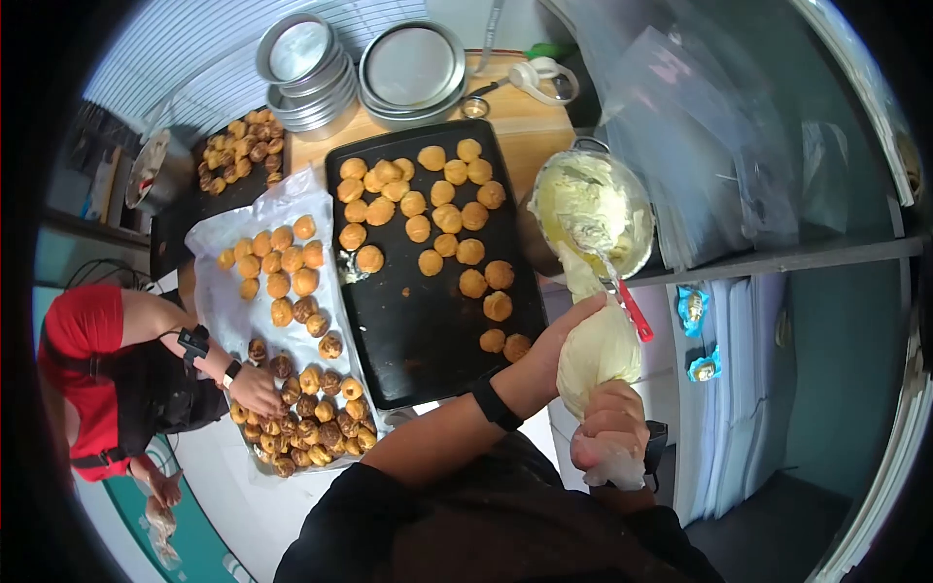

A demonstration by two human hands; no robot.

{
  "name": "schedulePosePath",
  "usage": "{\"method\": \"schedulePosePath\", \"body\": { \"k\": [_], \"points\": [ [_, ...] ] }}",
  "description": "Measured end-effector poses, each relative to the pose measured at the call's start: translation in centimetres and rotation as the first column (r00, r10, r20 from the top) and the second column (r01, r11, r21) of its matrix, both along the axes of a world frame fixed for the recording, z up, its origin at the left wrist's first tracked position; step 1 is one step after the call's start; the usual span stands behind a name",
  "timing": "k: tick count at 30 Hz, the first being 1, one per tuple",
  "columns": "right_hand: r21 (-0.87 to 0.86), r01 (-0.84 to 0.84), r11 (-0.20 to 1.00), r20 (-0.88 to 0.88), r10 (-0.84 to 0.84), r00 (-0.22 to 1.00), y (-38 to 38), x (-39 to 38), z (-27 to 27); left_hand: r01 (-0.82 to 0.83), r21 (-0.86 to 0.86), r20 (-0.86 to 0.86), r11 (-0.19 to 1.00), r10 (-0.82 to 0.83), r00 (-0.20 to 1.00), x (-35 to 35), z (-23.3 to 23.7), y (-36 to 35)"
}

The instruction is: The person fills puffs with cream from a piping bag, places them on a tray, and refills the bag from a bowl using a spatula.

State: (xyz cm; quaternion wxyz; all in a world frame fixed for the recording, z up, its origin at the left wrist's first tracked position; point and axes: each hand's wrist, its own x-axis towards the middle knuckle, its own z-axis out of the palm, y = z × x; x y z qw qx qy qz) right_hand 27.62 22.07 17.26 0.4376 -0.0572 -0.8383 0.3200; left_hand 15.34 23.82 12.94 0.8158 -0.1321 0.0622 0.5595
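A piping bag [601, 355] full of pale cream is held in front of me at the right, its narrow end reaching up to the rim of a metal bowl [637, 257]. My left hand [549, 360] is closed around the bag's side, partly hidden behind it. Lower down, my right hand [612, 437] grips the gathered end, and clear plastic sticks out below the fist. Pale cream [588, 199] fills much of the bowl. A spatula with a red handle [635, 313] leans out over the bowl's near edge, beside the bag.
Left of the bowl lies a black baking tray [428, 335] with several cream puffs [445, 217]. A co-worker's hand [256, 391] touches chocolate-topped puffs on a paper-lined tray [219, 248]. Stacked round tins [413, 68] and a white-handled tool [544, 78] stand behind.
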Motion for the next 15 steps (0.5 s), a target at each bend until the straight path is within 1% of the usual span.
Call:
{"method": "schedulePosePath", "body": {
  "k": [1, 2, 3, 4, 6, 7, 8, 9, 10, 11, 12, 13, 14, 15],
  "points": [
    [0.031, 0.17, 0.985, 0.071, -0.172, 0.983, -0.2, 0.2, -0.2, -0.023, 0.028, -0.025, 0.999, 0.024, 0.999, 0.2, -0.2, 0.2],
    [0.073, 0.328, 0.942, 0.134, -0.335, 0.932, -0.5, 0.3, -0.3, -0.014, 0.025, -0.023, 1.0, 0.015, 1.0, 0.2, -0.4, 0.4],
    [-0.065, 0.533, 0.844, 0.308, -0.491, 0.815, -1.3, 0.2, -0.1, -0.02, 0.032, 0.011, 0.999, 0.019, 1.0, 0.0, -0.5, 0.9],
    [-0.066, 0.534, 0.843, 0.31, -0.491, 0.814, -0.3, -0.5, 0.1, -0.029, 0.04, 0.047, 0.999, 0.027, 0.999, -0.3, -0.6, 1.3],
    [0.13, 0.643, 0.755, 0.221, -0.654, 0.723, 2.3, -2.0, 0.1, -0.02, 0.038, 0.03, 0.999, 0.019, 0.999, -0.4, -0.8, 2.1],
    [0.11, 0.581, 0.806, 0.288, -0.586, 0.758, 1.6, -1.3, -0.2, 0.037, 0.091, 0.087, 0.995, -0.045, 0.995, -0.6, -0.9, 2.4],
    [0.151, 0.557, 0.817, 0.141, -0.575, 0.806, 1.4, -1.5, -1.1, 0.089, 0.146, 0.137, 0.985, -0.11, 0.984, -0.4, -1.0, 2.7],
    [0.11, 0.497, 0.861, 0.096, -0.507, 0.857, 0.9, -1.1, -1.3, 0.038, 0.153, 0.072, 0.988, -0.049, 0.996, 1.1, -0.8, 2.8],
    [0.073, 0.435, 0.898, 0.046, -0.438, 0.898, 0.5, -1.2, -0.8, 0.039, 0.149, 0.077, 0.988, -0.05, 0.996, 1.3, -0.8, 2.9],
    [0.046, 0.407, 0.912, -0.18, -0.393, 0.902, 0.9, -2.7, -0.7, 0.055, 0.134, 0.107, 0.99, -0.07, 0.992, 1.4, -0.9, 2.9],
    [0.047, 0.412, 0.91, -0.172, -0.399, 0.901, 1.4, -2.9, -0.9, 0.074, 0.119, 0.139, 0.99, -0.09, 0.986, 1.7, -1.0, 3.0],
    [0.051, 0.341, 0.939, -0.277, -0.314, 0.908, 1.9, -2.9, -1.2, 0.053, 0.052, 0.216, 0.997, -0.063, 0.974, 1.9, -1.0, 3.3],
    [0.066, 0.265, 0.962, -0.381, -0.221, 0.898, 2.3, -2.8, -1.5, 0.057, 0.053, 0.22, 0.997, -0.067, 0.973, 1.9, -1.0, 3.5],
    [0.116, 0.222, 0.968, -0.323, -0.175, 0.93, 2.7, -2.3, -1.8, 0.051, 0.044, 0.163, 0.998, -0.057, 0.985, 1.6, -1.0, 3.5]
  ]
}}
